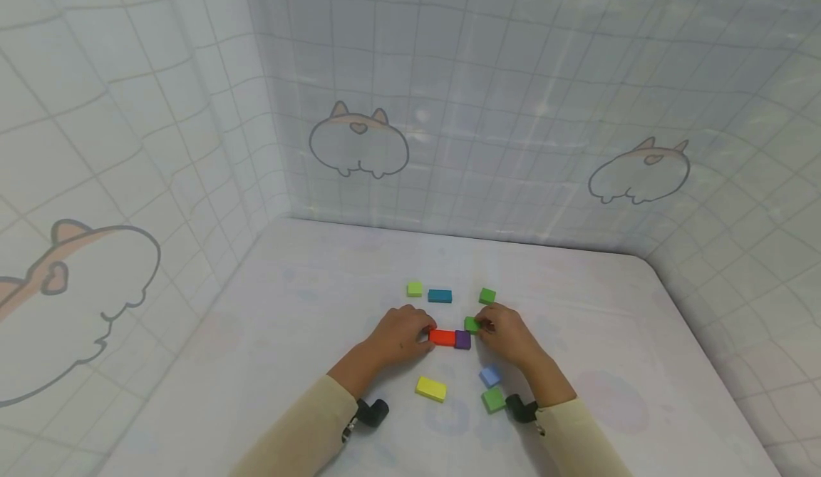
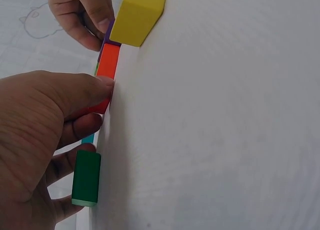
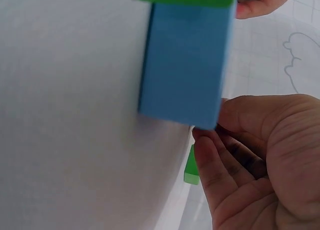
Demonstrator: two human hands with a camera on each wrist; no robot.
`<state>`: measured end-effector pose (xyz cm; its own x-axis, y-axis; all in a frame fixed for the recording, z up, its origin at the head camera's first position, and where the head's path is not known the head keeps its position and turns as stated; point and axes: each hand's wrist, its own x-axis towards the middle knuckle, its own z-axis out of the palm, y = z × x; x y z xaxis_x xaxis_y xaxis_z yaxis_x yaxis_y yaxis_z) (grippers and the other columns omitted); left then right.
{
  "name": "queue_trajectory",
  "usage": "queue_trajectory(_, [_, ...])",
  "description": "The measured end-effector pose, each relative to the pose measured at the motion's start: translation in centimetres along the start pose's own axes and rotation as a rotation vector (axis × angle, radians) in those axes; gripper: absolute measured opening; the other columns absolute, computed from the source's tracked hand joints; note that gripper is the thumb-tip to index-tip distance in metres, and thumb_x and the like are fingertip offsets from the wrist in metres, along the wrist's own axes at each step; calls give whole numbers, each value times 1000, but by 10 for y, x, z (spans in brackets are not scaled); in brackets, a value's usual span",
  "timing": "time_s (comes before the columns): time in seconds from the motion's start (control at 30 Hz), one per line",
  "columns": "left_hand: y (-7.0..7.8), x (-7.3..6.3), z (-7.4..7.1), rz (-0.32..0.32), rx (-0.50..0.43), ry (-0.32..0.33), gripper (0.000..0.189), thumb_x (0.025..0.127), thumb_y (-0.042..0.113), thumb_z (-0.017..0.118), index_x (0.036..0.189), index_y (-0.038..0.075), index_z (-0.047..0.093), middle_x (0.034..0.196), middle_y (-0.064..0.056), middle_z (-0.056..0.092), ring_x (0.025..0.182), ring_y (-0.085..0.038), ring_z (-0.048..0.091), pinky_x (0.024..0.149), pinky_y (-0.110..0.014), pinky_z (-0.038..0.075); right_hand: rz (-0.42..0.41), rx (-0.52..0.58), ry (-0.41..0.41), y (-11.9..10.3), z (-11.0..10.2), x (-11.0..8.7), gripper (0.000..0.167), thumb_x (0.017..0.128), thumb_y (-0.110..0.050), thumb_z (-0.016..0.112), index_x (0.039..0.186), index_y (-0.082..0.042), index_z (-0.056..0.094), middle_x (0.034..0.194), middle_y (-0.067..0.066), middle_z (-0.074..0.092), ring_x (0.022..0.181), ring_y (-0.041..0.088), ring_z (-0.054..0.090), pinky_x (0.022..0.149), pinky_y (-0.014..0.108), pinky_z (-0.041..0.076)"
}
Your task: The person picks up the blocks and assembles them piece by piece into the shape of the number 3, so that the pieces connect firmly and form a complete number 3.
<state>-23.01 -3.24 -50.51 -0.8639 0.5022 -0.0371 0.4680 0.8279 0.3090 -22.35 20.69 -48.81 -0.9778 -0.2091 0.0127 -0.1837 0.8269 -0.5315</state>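
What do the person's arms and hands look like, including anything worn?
The left hand and right hand are ungloved. The left sleeve and right sleeve are long and pale beige. By the cuffs sit a left wrist device and a right wrist device, both black and rounded.

you can read no text, label, brand, number or sign, near your fingers (image 2: 82, 127) or beyond them.

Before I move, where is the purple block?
In the head view, the purple block sits at the right end of the red block, between the left hand and the right hand.
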Motion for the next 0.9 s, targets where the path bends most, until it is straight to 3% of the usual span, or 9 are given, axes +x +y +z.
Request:
queue_trajectory(0.57, [0, 0, -1, -14, 0, -8, 36, 88, 39, 74, 122, 26, 69, 112, 11, 68, 103, -11, 54, 94, -37, 48, 22, 11, -21, 3, 3, 2, 19, 85, -4, 74, 103, -11, 74, 103, -1, 67, 98, 15, 64, 90, 38, 56])
queue_trajectory(0.9, [0, 0, -2, -8, -2, -15, 36, 89, 40, 73, 122, 26, 69, 112, 11, 67, 103, -11, 54, 94, -37, 47, 89, 27, 18, 1, -10, -14, 25, 91, -14, 70, 115, -8, 69, 110, 4, 67, 100, 20, 65, 88, 42, 56])
